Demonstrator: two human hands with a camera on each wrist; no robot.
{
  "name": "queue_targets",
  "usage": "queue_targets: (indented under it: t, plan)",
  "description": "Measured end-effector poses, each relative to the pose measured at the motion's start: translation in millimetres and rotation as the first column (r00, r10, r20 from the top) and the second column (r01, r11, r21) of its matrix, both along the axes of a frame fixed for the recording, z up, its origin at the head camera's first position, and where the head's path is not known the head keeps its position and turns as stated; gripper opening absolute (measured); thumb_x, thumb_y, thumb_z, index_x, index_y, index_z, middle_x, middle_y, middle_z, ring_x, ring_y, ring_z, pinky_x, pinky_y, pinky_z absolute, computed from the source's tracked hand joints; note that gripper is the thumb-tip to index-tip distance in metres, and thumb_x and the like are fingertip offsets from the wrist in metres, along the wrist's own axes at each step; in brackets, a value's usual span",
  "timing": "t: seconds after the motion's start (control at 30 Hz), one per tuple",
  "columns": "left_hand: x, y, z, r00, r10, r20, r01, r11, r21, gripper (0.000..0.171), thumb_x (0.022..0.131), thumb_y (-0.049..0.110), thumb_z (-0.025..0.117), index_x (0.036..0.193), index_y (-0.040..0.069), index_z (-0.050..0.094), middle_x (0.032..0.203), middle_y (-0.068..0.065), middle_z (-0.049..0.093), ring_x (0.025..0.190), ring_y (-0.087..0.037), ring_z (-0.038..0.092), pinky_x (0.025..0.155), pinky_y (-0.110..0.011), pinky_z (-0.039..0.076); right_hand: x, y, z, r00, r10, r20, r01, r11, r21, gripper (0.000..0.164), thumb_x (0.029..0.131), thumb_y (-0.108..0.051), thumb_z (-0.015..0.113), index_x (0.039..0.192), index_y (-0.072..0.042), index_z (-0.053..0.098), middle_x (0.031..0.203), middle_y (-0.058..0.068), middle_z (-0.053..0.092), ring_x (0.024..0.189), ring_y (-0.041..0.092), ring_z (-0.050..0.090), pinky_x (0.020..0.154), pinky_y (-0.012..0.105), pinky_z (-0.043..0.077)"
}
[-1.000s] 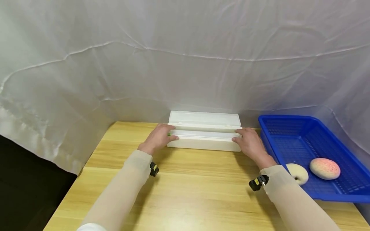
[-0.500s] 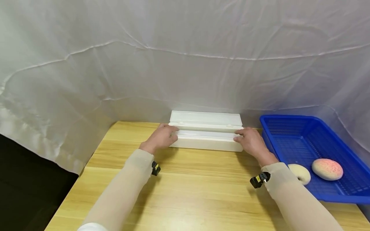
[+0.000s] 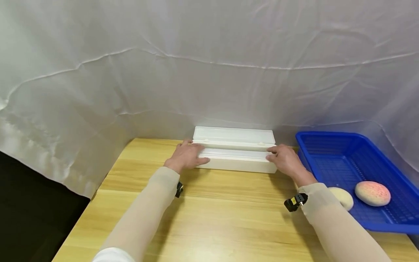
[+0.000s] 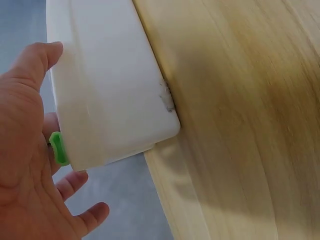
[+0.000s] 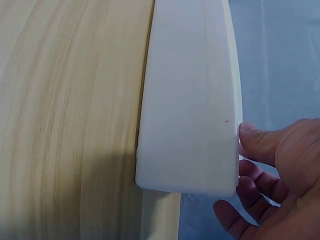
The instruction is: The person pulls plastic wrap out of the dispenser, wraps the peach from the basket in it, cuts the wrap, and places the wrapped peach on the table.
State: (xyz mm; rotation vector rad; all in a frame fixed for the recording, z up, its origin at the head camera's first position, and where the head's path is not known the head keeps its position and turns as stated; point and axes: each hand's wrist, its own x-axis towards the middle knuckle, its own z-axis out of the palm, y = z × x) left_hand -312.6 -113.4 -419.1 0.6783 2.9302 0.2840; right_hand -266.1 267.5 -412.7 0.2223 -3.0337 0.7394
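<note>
At the back of the table lies a long white box [image 3: 239, 165], its lid [image 3: 234, 134] raised behind it. My left hand [image 3: 187, 155] holds the box's left end, thumb over the front edge and forefinger at the far side. In the left wrist view a small green tab [image 4: 59, 149] sticks out at the top edge, between palm and box, while the outer fingers hang free past the end. My right hand [image 3: 287, 160] grips the right end, with thumb and bent fingers at its top edge. The hands partly cover both ends of the opening.
To the right stands a blue plastic basket [image 3: 392, 228] holding a pink-speckled, peach-like object [image 3: 372, 193] and a cream roundish one [image 3: 343, 198], partly hidden by my right sleeve. A pale cloth [image 3: 209, 91] hangs behind the wooden table [image 3: 216, 218].
My left thumb draws in toward the fingers, then spreads forward again over the box's front edge. The left hand shifts slightly right. The right hand keeps its place on the box.
</note>
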Motion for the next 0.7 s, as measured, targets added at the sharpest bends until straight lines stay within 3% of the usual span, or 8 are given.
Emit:
queue_targets:
  t: [0.17, 0.37, 0.53, 0.7]
  plan:
    - [-3.6, 1.2, 4.0, 0.998, 0.039, 0.052, -0.042, 0.997, 0.063, 0.062, 0.103, 0.060, 0.049, 0.154, 0.025, 0.056, 0.156, 0.006, 0.056, 0.155, -0.033, 0.028, 0.124, -0.062, 0.025, -4.7, -0.3, 2.3, 0.999, 0.016, -0.032, -0.014, 0.999, 0.050, 0.039, 0.105, -0.020, 0.063, 0.136, 0.004, 0.067, 0.127, 0.032, 0.065, 0.118, 0.049, 0.061, 0.096, 0.063, 0.051]
    - [-9.1, 7.6, 6.9, 0.982, 0.114, 0.148, -0.132, 0.984, 0.117, 0.060, 0.100, 0.048, 0.032, 0.151, 0.030, 0.060, 0.158, 0.005, 0.055, 0.157, -0.030, 0.023, 0.127, -0.063, 0.013, -6.3, -2.5, 0.3, 1.000, 0.015, -0.012, -0.014, 0.998, 0.059, 0.040, 0.105, -0.022, 0.064, 0.136, 0.004, 0.067, 0.130, 0.031, 0.065, 0.125, 0.051, 0.056, 0.103, 0.067, 0.047]
    - [-12.6, 9.6, 6.6, 0.981, 0.122, 0.152, -0.137, 0.987, 0.087, 0.058, 0.101, 0.037, 0.031, 0.152, 0.028, 0.058, 0.161, 0.002, 0.052, 0.159, -0.033, 0.023, 0.129, -0.066, 0.008, -9.5, -7.1, -1.4, 1.000, 0.018, -0.022, -0.016, 0.996, 0.082, 0.041, 0.105, -0.024, 0.066, 0.136, 0.004, 0.067, 0.129, 0.028, 0.067, 0.122, 0.048, 0.058, 0.103, 0.066, 0.048]
    - [-13.5, 12.1, 8.3, 0.985, 0.134, 0.110, -0.145, 0.985, 0.095, 0.052, 0.103, 0.027, 0.034, 0.144, 0.025, 0.067, 0.155, 0.001, 0.058, 0.154, -0.036, 0.032, 0.126, -0.066, 0.017, -15.9, -10.3, -0.9, 0.999, 0.026, -0.041, -0.020, 0.989, 0.145, 0.038, 0.103, -0.021, 0.067, 0.132, 0.002, 0.070, 0.130, 0.027, 0.069, 0.122, 0.047, 0.060, 0.105, 0.065, 0.048]
